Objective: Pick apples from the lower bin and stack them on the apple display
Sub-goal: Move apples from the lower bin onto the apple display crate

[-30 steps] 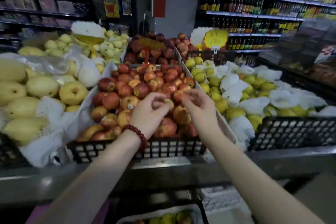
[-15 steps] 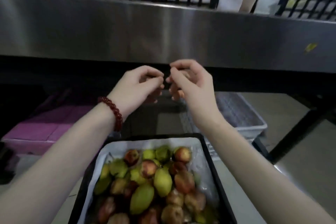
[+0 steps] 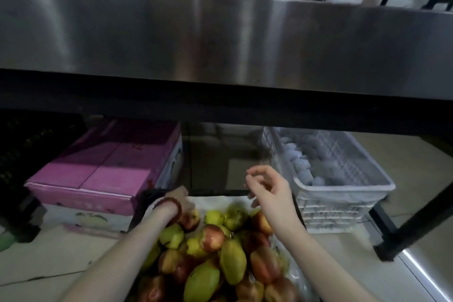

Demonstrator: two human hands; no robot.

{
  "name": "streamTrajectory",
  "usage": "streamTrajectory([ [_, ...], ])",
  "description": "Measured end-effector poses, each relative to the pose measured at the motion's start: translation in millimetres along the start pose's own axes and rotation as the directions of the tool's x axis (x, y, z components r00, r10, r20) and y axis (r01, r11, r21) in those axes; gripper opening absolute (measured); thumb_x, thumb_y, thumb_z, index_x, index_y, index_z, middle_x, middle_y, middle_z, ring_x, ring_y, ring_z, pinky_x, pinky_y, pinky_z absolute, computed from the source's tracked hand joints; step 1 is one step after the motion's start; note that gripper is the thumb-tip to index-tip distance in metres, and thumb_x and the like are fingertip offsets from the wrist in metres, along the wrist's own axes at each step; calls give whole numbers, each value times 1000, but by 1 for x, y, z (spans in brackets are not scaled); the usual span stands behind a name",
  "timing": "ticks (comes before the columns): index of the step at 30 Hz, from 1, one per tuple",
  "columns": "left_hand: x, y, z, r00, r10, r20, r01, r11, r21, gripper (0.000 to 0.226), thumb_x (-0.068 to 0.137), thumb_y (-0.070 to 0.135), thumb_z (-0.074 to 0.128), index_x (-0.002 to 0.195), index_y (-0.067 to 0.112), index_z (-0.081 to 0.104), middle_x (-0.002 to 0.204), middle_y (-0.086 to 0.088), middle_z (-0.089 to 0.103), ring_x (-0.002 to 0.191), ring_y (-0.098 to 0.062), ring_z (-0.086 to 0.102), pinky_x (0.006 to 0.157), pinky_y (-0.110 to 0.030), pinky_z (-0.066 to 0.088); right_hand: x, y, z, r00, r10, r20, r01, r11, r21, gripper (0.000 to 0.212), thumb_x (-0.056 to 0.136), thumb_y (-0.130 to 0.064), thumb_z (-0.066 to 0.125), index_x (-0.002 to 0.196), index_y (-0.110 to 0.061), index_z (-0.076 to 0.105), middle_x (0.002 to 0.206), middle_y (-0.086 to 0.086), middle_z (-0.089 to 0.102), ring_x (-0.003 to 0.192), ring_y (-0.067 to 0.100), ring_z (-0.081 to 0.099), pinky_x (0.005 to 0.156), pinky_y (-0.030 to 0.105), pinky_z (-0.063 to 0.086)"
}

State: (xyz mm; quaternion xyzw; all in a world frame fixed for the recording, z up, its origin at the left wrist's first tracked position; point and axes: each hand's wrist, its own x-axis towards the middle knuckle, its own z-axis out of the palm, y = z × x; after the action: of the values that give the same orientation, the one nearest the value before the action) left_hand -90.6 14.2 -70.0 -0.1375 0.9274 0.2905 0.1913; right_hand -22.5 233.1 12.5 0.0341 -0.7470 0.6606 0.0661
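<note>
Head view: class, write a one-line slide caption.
Left hand reaches among apples in the lower bin; right hand hovers empty above.

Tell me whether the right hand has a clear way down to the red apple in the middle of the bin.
Probably yes. The right hand hovers open above the bin, and the red apple lies uncovered on top of the pile; nothing sits between them.

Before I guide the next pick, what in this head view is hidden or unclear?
- Left hand: its fingers are behind the wrist and bracelet, so a grip on the red apple can't be confirmed.
- Lower bin: near end cut off by the bottom edge; its depth is unknown.
- Apple display: out of frame above the steel shelf.
- White crate contents: blurred.
</note>
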Motion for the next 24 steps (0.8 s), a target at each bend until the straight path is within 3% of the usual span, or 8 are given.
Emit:
streamTrajectory([
  [2,19,-24,17,995,-62,77,39,963,268,56,82,34,59,132,12,45,136,-13,52,122,-30,52,96,-33,44,3,13,5,1000,28,12,-28,1000,6,7,91,-8,59,91,-13,63,71,9,60,62,19,54,50,21,45],
  [7,55,-47,64,977,-105,184,40,944,326,87,77,28,65,146,12,15,149,-17,32,136,-35,34,113,-42,31,9,48,17,996,85,19,-85,996,17,7,90,-7,60,91,-12,63,73,12,59,63,20,51,49,24,41],
  [10,66,-48,83,994,-70,81,37,935,353,86,82,28,60,148,16,6,151,-16,25,137,-36,31,113,-48,28,15,67,26,995,100,4,-100,995,-10,9,88,-6,63,89,-15,64,68,4,57,59,17,49,50,26,38],
  [14,69,-48,92,998,-32,-54,48,944,327,83,77,44,65,140,14,21,139,-12,41,127,-31,45,107,-47,34,22,86,41,980,145,134,-118,975,-188,19,84,-17,68,99,-24,60,77,-2,58,62,9,52,57,22,42],
  [16,66,-47,85,993,-15,-115,39,978,203,83,71,45,70,135,12,29,134,-13,46,123,-31,49,100,-41,41,24,96,51,947,201,251,-77,899,-431,39,81,-25,69,117,-25,54,100,-2,60,87,12,59,71,24,44],
  [19,58,-44,64,981,-14,-191,15,1000,2,76,64,41,78,123,11,41,122,-15,56,114,-32,55,92,-37,46,23,117,68,859,315,403,37,747,-664,65,75,-27,69,133,-25,41,126,6,49,118,25,48,89,25,41],
  [22,45,-42,37,970,7,-243,-25,997,-70,76,61,40,81,121,12,45,115,-14,62,108,-31,59,89,-34,47,15,143,87,761,477,439,103,580,-808,64,80,-19,64,136,-27,35,134,11,40,125,37,42,100,44,44],
  [24,35,-41,21,964,15,-266,-44,993,-105,77,62,40,81,124,11,46,116,-13,62,110,-30,58,93,-33,47,12,153,95,759,510,405,135,484,-864,59,85,-15,61,137,-24,34,135,15,41,124,41,44,100,49,44],
])
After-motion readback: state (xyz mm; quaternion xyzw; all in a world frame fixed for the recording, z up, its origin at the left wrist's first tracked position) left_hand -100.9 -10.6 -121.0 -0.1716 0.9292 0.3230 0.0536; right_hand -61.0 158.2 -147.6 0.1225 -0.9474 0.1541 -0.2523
